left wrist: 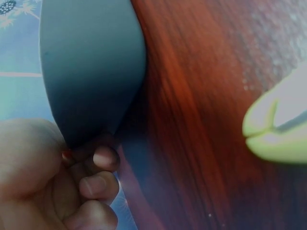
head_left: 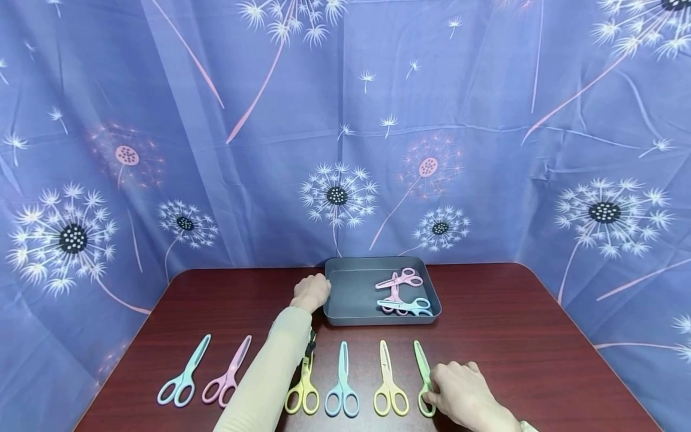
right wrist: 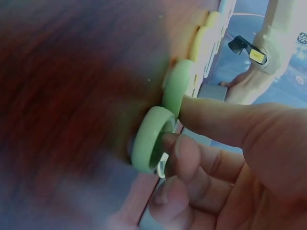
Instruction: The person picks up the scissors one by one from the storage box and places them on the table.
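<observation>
At the left side of the grey tray (head_left: 349, 294), my left hand (head_left: 312, 293) grips the wall. The left wrist view shows its fingertips (left wrist: 100, 187) curled by the tray wall (left wrist: 93, 62). My right hand (head_left: 464, 393) is at the right end of a row of scissors, holding the green scissors (head_left: 421, 358) by the handle. In the right wrist view the thumb lies against one green handle loop (right wrist: 178, 86), and a fingertip is at the other loop (right wrist: 146, 139). The green blades lie on the table, pointing toward the back.
Inside the tray are pink scissors (head_left: 407, 277) and light blue scissors (head_left: 418, 307) over another pink pair (head_left: 394, 293). Along the table (head_left: 502, 324) lie yellow scissors (head_left: 386, 375), blue (head_left: 342, 375), another yellow (head_left: 305, 378), pink (head_left: 232, 372) and teal (head_left: 189, 372). A curtain (head_left: 270, 198) hangs behind.
</observation>
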Tool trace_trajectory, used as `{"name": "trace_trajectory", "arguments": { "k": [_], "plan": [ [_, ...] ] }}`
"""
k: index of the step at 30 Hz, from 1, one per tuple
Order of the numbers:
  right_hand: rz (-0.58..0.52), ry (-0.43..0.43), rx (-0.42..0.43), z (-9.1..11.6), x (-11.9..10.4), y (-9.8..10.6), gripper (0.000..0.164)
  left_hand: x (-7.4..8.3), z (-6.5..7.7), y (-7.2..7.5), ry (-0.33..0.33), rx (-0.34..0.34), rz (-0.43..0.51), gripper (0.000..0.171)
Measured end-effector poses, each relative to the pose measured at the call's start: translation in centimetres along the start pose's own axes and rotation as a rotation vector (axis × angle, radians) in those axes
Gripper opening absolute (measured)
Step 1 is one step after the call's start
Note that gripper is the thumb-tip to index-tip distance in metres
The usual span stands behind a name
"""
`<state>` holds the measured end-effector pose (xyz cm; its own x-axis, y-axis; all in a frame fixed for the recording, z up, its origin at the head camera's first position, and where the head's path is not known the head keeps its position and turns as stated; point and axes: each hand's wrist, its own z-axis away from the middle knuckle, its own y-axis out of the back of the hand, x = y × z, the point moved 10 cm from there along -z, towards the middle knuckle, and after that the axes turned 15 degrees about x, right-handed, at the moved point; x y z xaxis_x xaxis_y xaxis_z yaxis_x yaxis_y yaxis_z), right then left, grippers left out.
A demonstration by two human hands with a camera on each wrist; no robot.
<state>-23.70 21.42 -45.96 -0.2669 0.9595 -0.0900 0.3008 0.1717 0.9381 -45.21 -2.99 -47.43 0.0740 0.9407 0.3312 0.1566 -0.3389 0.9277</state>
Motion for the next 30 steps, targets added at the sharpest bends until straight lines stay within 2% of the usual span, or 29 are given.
{"name": "trace_trajectory", "arguments": {
  "k": [14,22,30],
  "plan": [
    [0.012,-0.013,0.009,-0.26,0.19,0.88,0.044,-0.13,-0.16,-0.02,0.006,0.015,-0.008,0.034],
    [0.003,-0.032,-0.041,0.07,0.42,0.08,0.042,-0.15,-0.24,-0.1,0.007,0.017,-0.013,0.034],
    [0.019,-0.035,-0.032,0.17,0.54,0.14,0.041,-0.15,-0.22,-0.14,0.01,0.011,-0.004,0.036]
  ]
}}
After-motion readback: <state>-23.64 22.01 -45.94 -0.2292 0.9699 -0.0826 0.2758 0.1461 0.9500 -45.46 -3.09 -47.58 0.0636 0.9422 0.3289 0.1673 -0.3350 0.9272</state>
